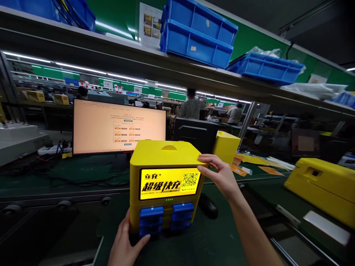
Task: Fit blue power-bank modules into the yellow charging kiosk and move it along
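From my remote seat I'm seeing the yellow box [166, 157] standing upright on the green bench [213, 244], its screen [169, 183] glowing above blue slots [152, 221]. My left hand [126, 242] is spreading its thumb and fingers around the lower left corner — fingers touching the side, thumb reaching before the slots. My right hand [219, 173] is pinching the top right edge — the mouse [208, 207] is lying just beside the box, the monitor [119, 125] standing behind.

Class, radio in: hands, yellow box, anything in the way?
Yellow box upright, screen lit. Left hand at lower left side; right hand at top right corner. Black mouse close on right.
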`<state>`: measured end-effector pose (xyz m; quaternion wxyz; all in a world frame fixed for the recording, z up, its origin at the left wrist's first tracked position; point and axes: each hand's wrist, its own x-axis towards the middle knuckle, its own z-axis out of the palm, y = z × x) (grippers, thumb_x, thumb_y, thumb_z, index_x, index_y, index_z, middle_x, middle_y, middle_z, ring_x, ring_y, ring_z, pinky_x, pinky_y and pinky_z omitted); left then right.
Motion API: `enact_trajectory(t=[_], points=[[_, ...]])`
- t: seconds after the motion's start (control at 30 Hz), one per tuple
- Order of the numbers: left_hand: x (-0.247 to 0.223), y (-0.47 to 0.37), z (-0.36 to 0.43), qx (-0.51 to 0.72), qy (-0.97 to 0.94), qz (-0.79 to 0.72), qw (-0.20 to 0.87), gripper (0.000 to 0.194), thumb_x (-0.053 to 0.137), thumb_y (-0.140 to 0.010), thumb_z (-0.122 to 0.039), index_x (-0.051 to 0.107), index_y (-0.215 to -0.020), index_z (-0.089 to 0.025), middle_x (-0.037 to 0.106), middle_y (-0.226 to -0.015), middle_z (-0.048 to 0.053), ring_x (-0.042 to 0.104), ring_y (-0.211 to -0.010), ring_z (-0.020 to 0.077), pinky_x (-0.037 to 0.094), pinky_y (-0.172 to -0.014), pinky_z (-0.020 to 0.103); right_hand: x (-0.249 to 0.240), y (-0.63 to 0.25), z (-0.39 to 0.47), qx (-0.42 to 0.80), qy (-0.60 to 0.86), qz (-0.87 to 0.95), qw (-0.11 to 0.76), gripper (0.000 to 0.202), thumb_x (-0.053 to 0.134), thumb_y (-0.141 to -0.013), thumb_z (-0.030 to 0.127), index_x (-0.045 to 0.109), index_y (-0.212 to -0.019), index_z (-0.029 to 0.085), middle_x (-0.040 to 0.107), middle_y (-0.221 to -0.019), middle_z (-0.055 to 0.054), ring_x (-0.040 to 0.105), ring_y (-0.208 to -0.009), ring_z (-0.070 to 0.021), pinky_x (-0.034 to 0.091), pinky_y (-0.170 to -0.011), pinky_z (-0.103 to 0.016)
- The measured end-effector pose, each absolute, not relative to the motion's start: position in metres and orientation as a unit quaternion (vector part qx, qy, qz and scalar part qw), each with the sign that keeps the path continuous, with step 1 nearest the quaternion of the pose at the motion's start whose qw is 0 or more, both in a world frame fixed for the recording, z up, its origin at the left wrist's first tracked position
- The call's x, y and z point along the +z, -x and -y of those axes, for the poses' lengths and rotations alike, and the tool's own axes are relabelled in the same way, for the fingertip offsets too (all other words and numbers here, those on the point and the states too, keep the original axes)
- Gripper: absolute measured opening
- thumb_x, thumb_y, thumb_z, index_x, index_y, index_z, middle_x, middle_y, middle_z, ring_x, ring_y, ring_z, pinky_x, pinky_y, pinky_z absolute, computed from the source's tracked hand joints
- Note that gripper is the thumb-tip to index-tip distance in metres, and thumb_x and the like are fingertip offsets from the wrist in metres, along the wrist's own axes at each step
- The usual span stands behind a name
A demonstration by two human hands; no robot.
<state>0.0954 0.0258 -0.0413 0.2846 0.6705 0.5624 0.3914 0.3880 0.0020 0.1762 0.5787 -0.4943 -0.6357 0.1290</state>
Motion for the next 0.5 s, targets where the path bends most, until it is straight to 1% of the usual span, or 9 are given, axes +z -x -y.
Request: enact_trajectory(t=[0.17,0.33,0.43,0.5], points=[[-0.043,-0.094,-0.026,0.399,-0.675,-0.556,0.277,0.088,0.048,-0.072,-0.063,0.018,-0.139,-0.014,0.031,-0.141,0.015,0.036,-0.127,0.0317,0.036,-0.104,0.046,0.172,-0.385,-0.005,0.118,0.495,0.625,0.591,0.023,0.070,-0.070,0.039,0.065,-0.087,0.024,0.058,-0.110,-0.006,0.053,-0.108,-0.0254,0.041,-0.095,-0.044],[-0.039,-0.097,-0.025,0.405,-0.670,-0.558,0.275,0.088,0.050,-0.072,-0.062,0.020,-0.140,-0.014,0.033,-0.140,0.014,0.038,-0.126,0.0319,0.037,-0.104,0.044,0.169,-0.380,-0.004,0.096,0.497,0.621,0.598,0.023,0.068,-0.073,0.040,0.064,-0.090,0.024,0.057,-0.113,-0.007,0.051,-0.111,-0.0250,0.039,-0.098,-0.044],[-0.041,-0.085,-0.024,0.396,-0.685,-0.539,0.289,0.083,0.048,-0.076,-0.059,0.020,-0.141,-0.015,0.033,-0.142,0.013,0.036,-0.128,0.0292,0.037,-0.104,0.043,0.162,-0.381,0.002,0.115,0.492,0.639,0.580,0.033,0.066,-0.074,0.040,0.060,-0.105,0.028,0.049,-0.128,-0.005,0.043,-0.121,-0.0249,0.036,-0.101,-0.044],[-0.047,-0.064,-0.023,0.368,-0.712,-0.517,0.300,0.074,0.047,-0.079,-0.057,0.027,-0.140,-0.020,0.035,-0.142,0.009,0.035,-0.129,0.0277,0.037,-0.104,0.044,0.152,-0.384,0.010,0.123,0.496,0.635,0.580,0.045,0.065,-0.075,0.040,0.053,-0.118,0.032,0.041,-0.138,-0.003,0.036,-0.127,-0.0250,0.035,-0.102,-0.045]])
